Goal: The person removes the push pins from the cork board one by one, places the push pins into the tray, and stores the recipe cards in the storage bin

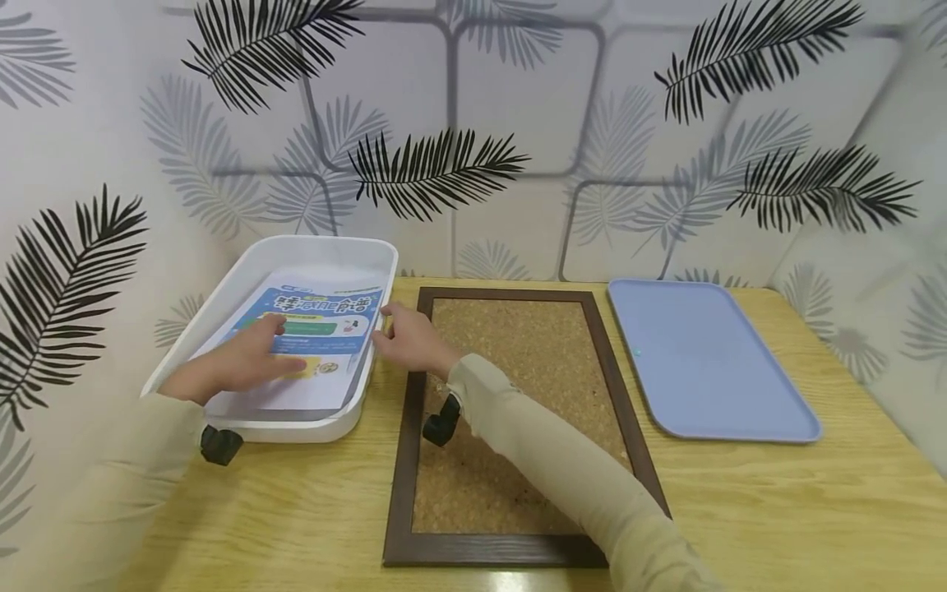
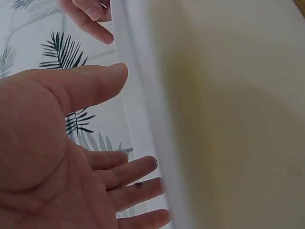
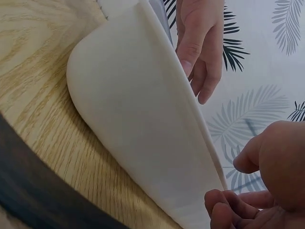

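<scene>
A white plastic tub [image 1: 340, 429] stands at the left, with a printed flyer [image 1: 307, 386] in blue, white and yellow lying inside. My left hand [image 1: 247, 355] reaches over the flyer from the tub's left side. Its fingers and thumb are spread apart in the left wrist view, with nothing between them. At the tub's right rim is my right hand [image 1: 414, 339], fingertips right beside the edge. The right wrist view shows its fingers loosely bent and the thumb held apart from them, with the tub's outer wall [image 3: 128, 95] alongside.
A cork board [image 1: 510, 485] with a dark brown frame [image 1: 403, 493] lies in the middle of the wooden table [image 1: 296, 518], under my right forearm. Farther right lies a flat light-blue tray [image 1: 710, 362]. Behind the table rises a leaf-patterned wall covering [image 1: 518, 230].
</scene>
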`<state>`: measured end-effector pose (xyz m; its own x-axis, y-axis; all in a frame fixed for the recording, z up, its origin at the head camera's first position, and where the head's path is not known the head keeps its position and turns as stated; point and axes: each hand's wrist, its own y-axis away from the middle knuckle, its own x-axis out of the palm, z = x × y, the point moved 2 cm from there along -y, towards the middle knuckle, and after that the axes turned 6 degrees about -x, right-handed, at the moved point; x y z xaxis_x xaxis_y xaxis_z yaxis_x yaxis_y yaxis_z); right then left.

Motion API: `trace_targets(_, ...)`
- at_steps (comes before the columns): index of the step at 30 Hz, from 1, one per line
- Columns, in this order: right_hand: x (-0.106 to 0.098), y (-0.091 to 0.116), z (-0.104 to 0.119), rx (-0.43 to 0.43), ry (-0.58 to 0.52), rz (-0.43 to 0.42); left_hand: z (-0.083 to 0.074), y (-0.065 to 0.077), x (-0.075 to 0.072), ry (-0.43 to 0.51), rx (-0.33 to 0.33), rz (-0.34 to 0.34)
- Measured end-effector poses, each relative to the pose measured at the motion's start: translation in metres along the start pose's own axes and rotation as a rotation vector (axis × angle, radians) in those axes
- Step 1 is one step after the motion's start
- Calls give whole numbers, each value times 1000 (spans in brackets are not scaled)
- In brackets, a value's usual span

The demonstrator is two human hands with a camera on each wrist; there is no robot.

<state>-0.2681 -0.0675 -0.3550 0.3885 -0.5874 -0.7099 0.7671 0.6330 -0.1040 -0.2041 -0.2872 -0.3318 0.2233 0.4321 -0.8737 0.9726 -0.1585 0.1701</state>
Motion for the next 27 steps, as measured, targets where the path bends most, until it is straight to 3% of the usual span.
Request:
trace_targets(5,-8,12,-5,-14,20,11,-6,0,7,-22,71,-44)
trace_targets(11,-17,27,-16,-41,22,32,-17,0,14,-69,69,-28)
trace_targets(19,-25,42,-34,-75,52,14,-34,5,23,-75,119,-53)
trace_targets(27,-38,63,-52,-27,89,-16,-46,10,31,-94,165,-95)
